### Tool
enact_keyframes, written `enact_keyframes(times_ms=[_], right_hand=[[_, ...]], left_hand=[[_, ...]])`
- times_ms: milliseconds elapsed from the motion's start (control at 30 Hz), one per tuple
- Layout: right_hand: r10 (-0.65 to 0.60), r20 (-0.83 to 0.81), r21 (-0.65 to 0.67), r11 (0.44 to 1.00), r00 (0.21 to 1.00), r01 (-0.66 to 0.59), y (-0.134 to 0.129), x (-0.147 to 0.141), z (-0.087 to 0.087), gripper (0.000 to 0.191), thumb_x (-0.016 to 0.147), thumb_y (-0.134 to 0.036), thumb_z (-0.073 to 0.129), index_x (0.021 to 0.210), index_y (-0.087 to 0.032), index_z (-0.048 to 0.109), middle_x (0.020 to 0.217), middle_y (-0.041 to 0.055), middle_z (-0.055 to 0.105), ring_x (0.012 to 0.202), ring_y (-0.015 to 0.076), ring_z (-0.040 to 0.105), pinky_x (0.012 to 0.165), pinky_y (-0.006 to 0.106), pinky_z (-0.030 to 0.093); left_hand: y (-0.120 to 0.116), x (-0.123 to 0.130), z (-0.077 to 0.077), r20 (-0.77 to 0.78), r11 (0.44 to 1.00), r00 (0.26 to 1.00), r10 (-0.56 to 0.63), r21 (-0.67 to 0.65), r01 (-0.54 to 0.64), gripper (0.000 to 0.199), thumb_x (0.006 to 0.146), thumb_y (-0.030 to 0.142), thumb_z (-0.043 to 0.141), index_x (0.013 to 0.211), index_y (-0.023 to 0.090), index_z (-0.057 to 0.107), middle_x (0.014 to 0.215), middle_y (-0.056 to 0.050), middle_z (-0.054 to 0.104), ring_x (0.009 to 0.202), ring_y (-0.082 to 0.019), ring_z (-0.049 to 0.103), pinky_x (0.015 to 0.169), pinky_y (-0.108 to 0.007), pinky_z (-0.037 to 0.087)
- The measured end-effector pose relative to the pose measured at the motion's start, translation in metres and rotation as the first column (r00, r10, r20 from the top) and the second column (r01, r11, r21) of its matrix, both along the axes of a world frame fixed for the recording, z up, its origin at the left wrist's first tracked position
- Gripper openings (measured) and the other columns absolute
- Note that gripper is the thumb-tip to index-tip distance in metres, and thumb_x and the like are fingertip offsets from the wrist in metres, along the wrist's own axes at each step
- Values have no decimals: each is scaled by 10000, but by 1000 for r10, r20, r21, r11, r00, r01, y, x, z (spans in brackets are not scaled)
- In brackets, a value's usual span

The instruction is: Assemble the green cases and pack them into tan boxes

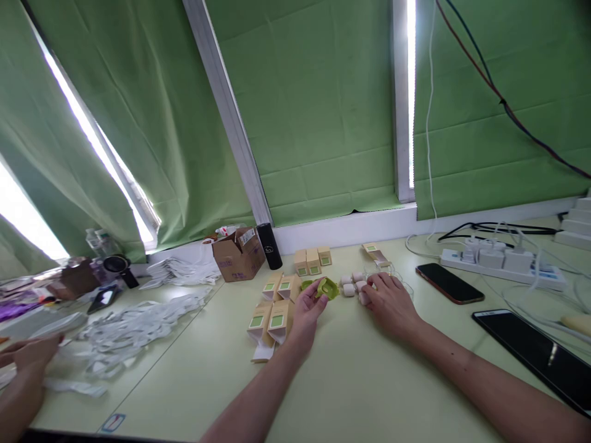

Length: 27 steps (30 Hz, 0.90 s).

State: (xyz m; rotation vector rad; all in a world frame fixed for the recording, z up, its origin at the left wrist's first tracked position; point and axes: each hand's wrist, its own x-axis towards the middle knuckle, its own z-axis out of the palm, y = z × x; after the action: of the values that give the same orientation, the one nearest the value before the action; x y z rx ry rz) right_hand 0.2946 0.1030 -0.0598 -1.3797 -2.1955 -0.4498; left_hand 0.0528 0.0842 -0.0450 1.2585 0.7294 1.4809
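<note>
My left hand point(306, 317) pinches a small moulded green tray point(329, 288) between thumb and fingers, a little above the table. Another green piece shows behind its fingertips. My right hand point(390, 306) is closed at the right side of a cluster of small white rounded blocks point(348, 290), its fingertips on one white block point(364, 298). Clear thin plastic pieces point(406, 287) lie behind the right hand. Beside my left hand stand several open beige boxes point(277, 321) with green labels, their flaps up toward me.
Three beige boxes point(314, 262) stand farther back, near a black cylinder point(269, 246) and an open cardboard carton point(237, 255). A phone point(450, 283), a tablet point(530, 351) and a power strip point(503, 267) with cables lie right. At left, another person's hand point(30, 360) is near white straps point(133, 326).
</note>
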Motion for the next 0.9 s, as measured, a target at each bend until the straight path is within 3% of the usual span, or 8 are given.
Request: enact_keyframes(times_ms=[133, 200, 267, 367, 467, 567, 733, 900], right_hand=[[18, -60, 2, 1000, 998, -18, 2, 2, -1, 165, 839, -102, 678, 950, -203, 747, 1144, 134, 694, 1104, 317, 574, 923, 421, 408], [39, -205, -18, 999, 978, -44, 2, 1, -2, 165, 862, -162, 684, 1008, -205, 747, 1161, 134, 688, 1115, 326, 580, 929, 436, 430], [87, -448, -57, 991, 890, -125, 2, -1, -3, 175, 896, -285, 683, 1040, -208, 746, 1156, 132, 684, 1108, 326, 593, 932, 449, 456], [129, -812, -119, 919, 569, -377, -1, -9, -2, 334, 905, -519, 671, 1021, -217, 755, 1131, 121, 702, 1050, 302, 630, 878, 423, 502], [-3, -976, -136, 788, 217, -601, -7, -19, 1, 497, 842, -667, 717, 1031, -210, 769, 1057, 100, 741, 882, 242, 645, 773, 367, 517], [-106, -994, -94, 703, 27, -705, -14, -25, 6, 537, 756, -683, 814, 1009, -209, 785, 972, 68, 747, 747, 182, 605, 701, 329, 510], [-153, -984, -25, 618, -89, -786, -26, -28, 17, 520, 714, -624, 885, 1027, -222, 780, 1104, 108, 764, 995, 268, 688, 730, 345, 564], [-146, -980, 13, 621, -133, -784, -28, -27, 21, 543, 685, -531, 942, 1094, -230, 752, 1102, 104, 779, 1093, 293, 690, 748, 341, 557]], left_hand=[[0, 0, 0, -3, 1000, 1000, 10, 8, -10, 609, 728, 426, 939, 1260, 197, 751, 1280, -142, 752, 1210, -292, 696, 1089, -403, 499], [-1, 0, 1, -3, 1000, 1000, 21, 9, -21, 613, 729, 432, 938, 1264, 197, 750, 1273, -141, 753, 1197, -292, 703, 1079, -401, 506], [-2, 0, 2, 0, 1000, 1000, 29, 9, -29, 623, 724, 439, 939, 1265, 193, 751, 1260, -140, 757, 1179, -295, 710, 1069, -404, 514], [-2, 1, 2, 2, 999, 999, 33, 12, -33, 623, 719, 450, 940, 1257, 194, 756, 1257, -135, 759, 1163, -294, 714, 1067, -409, 517], [-2, 1, 2, -15, 999, 999, 38, 15, -38, 615, 726, 463, 934, 1252, 197, 757, 1263, -133, 758, 1166, -290, 712, 1073, -406, 514], [-2, 1, 3, -43, 999, 998, 42, 14, -41, 629, 746, 469, 920, 1283, 197, 736, 1257, -132, 757, 1157, -283, 712, 1059, -404, 521], [-7, 4, 8, -57, 999, 998, 37, 31, -35, 641, 770, 483, 901, 1304, 203, 682, 1289, -126, 738, 1175, -263, 692, 1035, -375, 523], [-9, 5, 11, -85, 998, 995, 50, 44, -47, 633, 777, 503, 892, 1268, 194, 637, 1113, -104, 763, 1034, -235, 714, 951, -353, 532]])
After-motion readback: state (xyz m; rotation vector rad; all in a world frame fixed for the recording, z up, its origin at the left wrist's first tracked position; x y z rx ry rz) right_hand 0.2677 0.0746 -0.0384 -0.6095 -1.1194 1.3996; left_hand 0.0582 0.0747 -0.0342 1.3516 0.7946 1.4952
